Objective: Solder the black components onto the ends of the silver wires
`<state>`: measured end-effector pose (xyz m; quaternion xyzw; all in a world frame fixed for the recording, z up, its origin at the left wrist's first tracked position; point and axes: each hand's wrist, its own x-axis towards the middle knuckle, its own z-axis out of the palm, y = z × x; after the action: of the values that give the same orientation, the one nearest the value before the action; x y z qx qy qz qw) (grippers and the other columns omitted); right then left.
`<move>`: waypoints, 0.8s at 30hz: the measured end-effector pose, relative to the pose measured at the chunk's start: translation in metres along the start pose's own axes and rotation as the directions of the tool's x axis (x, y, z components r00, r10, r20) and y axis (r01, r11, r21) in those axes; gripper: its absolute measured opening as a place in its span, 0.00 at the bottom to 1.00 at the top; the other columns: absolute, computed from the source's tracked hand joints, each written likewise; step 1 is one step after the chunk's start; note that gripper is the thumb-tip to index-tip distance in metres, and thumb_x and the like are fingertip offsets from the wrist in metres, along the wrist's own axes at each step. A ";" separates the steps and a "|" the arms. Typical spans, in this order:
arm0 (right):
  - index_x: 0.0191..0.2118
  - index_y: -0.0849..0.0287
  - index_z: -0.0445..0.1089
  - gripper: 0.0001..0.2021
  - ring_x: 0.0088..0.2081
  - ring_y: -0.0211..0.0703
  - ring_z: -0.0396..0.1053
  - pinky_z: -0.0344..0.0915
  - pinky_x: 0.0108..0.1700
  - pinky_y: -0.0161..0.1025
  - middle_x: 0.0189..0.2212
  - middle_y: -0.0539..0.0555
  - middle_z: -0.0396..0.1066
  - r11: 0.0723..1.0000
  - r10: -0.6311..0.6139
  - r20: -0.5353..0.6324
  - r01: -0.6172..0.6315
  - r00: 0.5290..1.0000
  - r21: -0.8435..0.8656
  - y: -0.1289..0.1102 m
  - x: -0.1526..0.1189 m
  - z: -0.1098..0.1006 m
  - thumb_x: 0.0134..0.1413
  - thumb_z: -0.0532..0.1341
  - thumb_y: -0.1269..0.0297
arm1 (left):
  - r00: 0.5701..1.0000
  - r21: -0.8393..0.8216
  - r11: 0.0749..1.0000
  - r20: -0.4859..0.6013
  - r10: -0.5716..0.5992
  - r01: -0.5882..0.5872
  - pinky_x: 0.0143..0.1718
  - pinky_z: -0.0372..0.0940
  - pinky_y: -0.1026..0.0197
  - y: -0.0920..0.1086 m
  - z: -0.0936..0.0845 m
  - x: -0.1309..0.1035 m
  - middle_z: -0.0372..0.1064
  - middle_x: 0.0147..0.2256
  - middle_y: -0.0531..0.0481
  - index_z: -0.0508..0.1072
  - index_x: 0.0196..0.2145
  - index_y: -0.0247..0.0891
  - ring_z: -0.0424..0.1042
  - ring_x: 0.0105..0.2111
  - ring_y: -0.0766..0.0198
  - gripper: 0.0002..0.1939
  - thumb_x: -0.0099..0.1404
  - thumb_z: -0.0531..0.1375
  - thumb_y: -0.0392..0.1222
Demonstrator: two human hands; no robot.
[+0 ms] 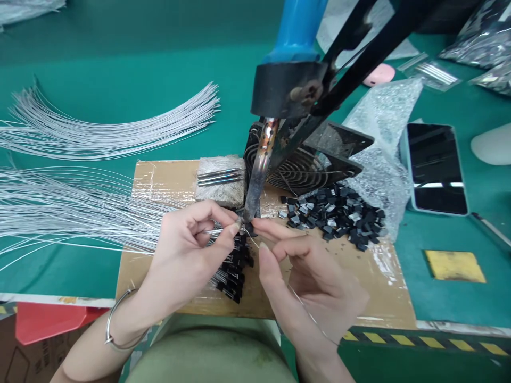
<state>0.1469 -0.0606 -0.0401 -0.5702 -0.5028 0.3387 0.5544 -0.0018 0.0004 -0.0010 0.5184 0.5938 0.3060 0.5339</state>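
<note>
My left hand (195,250) is closed, thumb and forefinger pinching the end of a white wire at the tip of a soldering iron (259,170). My right hand (307,271) is closed on a thin solder wire (305,308), which runs up to the iron's tip and back across the palm. The small part at the tip is mostly hidden by my fingers. Beneath and beside my left hand, wires with black connectors (233,276) lie on a cardboard sheet (383,303). The iron hangs from a black stand, its blue handle (301,26) upward.
A fan (299,167) stands behind the iron. Loose black connectors (339,215) are piled right of it. White wires (120,133) lie left. A phone (437,167), bubble wrap (375,133) and a yellow sponge (455,266) lie on the right.
</note>
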 end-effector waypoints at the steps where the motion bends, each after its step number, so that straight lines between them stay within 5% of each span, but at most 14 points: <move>1: 0.33 0.54 0.71 0.10 0.51 0.50 0.83 0.78 0.54 0.42 0.48 0.56 0.84 1.000 -0.002 0.003 0.002 1.000 0.001 0.000 0.000 0.000 0.58 0.67 0.77 | 1.000 0.003 1.000 0.001 0.000 0.000 0.24 0.57 0.68 -0.001 0.000 0.000 0.78 0.34 0.49 0.76 0.29 0.35 0.68 0.27 0.69 0.06 0.63 0.67 0.35; 24: 0.34 0.55 0.72 0.10 0.52 0.48 0.83 0.79 0.56 0.41 0.48 0.55 0.84 1.000 -0.023 -0.004 0.023 1.000 -0.001 0.001 -0.002 -0.001 0.58 0.68 0.78 | 0.998 -0.005 0.999 0.017 0.052 -0.052 0.22 0.51 0.65 -0.003 -0.001 -0.001 0.78 0.33 0.48 0.76 0.29 0.35 0.65 0.24 0.70 0.06 0.64 0.66 0.35</move>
<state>0.1476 -0.0624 -0.0412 -0.5654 -0.5084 0.3311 0.5588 -0.0036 -0.0017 -0.0034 0.5351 0.5747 0.3169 0.5319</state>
